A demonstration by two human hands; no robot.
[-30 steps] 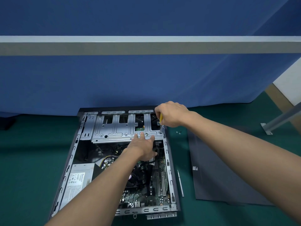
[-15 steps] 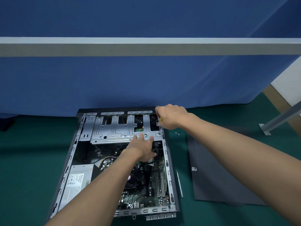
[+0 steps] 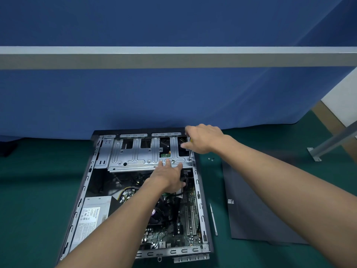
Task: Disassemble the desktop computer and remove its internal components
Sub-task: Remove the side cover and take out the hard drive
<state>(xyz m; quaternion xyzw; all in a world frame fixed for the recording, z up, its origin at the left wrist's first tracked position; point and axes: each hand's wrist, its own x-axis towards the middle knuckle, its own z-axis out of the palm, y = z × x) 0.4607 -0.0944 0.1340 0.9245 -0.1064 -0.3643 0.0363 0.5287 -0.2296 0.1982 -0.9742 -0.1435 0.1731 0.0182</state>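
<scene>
Screwdriver (image 3: 190,153), yellow-handled, gripped in right hand (image 3: 202,139), tip on small screw (image 3: 189,159) at right near corner of silver stamped-metal drive cage (image 3: 135,153); open black desktop case (image 3: 84,183) surrounds cage. Left hand (image 3: 170,176), fingers straight, presses cage's near edge. Keep shaft upright, press firmly.

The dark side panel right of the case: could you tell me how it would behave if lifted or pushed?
The side panel looks a thin, flat sheet, so probably stiff yet light for its area. Lying flat on the green mat, it should slide rather than tip or roll.
</scene>
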